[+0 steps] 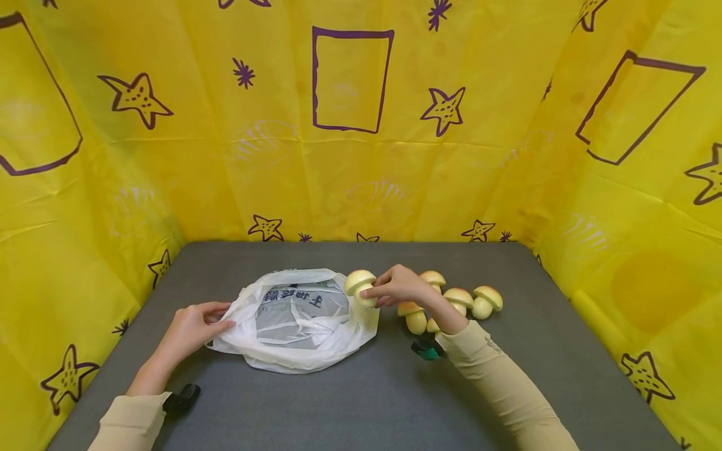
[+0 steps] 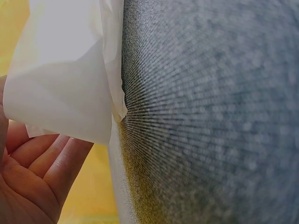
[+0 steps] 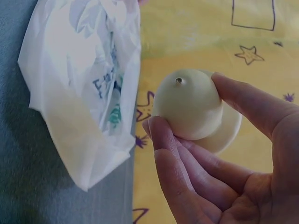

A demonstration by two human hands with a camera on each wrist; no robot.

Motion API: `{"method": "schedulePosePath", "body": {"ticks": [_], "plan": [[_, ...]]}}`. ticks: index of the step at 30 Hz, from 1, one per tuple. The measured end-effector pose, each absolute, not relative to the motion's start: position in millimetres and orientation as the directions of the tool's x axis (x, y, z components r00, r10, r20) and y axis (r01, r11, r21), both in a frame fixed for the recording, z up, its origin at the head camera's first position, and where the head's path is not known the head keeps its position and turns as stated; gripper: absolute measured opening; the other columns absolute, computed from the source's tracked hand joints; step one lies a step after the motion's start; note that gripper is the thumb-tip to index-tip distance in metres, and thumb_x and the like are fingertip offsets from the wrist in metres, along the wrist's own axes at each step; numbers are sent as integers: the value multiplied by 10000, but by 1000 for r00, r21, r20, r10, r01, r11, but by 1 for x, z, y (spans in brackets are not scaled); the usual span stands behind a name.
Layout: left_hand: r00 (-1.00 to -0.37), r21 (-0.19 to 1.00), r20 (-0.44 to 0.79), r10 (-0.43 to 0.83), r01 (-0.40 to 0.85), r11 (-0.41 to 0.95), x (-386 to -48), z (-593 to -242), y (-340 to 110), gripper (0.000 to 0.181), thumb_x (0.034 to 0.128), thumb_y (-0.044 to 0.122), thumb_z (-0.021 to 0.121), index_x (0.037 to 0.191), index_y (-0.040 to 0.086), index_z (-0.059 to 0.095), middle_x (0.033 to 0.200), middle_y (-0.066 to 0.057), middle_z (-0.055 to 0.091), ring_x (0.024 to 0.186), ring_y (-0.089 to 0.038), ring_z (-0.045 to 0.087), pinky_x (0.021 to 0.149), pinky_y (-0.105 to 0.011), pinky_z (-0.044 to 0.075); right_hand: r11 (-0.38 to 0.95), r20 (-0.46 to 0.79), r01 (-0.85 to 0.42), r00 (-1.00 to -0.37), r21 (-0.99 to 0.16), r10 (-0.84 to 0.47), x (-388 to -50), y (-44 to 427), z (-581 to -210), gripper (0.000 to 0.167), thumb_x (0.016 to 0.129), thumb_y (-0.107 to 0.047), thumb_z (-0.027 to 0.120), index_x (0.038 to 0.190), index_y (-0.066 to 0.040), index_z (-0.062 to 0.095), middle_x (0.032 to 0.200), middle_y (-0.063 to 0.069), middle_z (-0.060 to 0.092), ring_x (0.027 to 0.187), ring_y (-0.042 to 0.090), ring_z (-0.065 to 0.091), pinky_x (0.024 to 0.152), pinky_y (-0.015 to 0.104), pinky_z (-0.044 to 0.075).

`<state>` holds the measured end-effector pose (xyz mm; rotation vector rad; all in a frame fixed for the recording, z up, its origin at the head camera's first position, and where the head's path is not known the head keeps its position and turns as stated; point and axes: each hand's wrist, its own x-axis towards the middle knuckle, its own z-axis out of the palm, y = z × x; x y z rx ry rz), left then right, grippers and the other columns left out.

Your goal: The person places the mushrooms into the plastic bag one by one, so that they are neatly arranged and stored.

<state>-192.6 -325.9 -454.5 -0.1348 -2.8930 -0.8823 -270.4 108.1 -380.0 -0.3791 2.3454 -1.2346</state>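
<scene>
A white plastic bag [image 1: 338, 351] lies with its mouth spread on the grey table, dark lettering showing inside. At its left rim my left hand [image 1: 190, 327] pinches the plastic between thumb and fingers; in the left wrist view the bag's edge [image 2: 60, 93] covers the fingertips of the hand [image 2: 37, 177]. My right hand [image 1: 403, 287] holds a toy mushroom [image 1: 358, 283] by its stem above the bag's right rim, cap up. The right wrist view shows the stem's rounded end [image 3: 187, 102] between thumb and fingers of the hand [image 3: 233, 172], beside the bag [image 3: 70, 93].
Several more mushrooms, one of them at the far right [image 1: 486, 302], lie on the grey table [image 1: 316, 407] behind and beside my right wrist. Yellow cloth [image 1: 350, 181] with drawn stars stands around the table's back and sides.
</scene>
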Motion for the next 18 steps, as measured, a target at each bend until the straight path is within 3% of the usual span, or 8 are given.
{"method": "schedulePosePath", "body": {"ticks": [4,18], "plan": [[-989,551,135,55,121,826,-193,-454,-325,481,805,360,747,1152,34,674,997,-139,711,781,-168,626,588,-206,480,557,-269,-34,-851,-830,-452,-271,99,-379,383,756,-412,774,918,-65,754,803,72,734,830,315,705,728,370,564],[-990,550,136,46,115,827,-193,-454,-325,489,800,364,751,1151,32,674,999,-137,710,782,-165,618,595,-202,480,592,-297,-15,-854,-806,-426,-279,69,-384,406,740,-455,774,886,-77,752,730,63,728,817,303,710,798,452,539]]}}
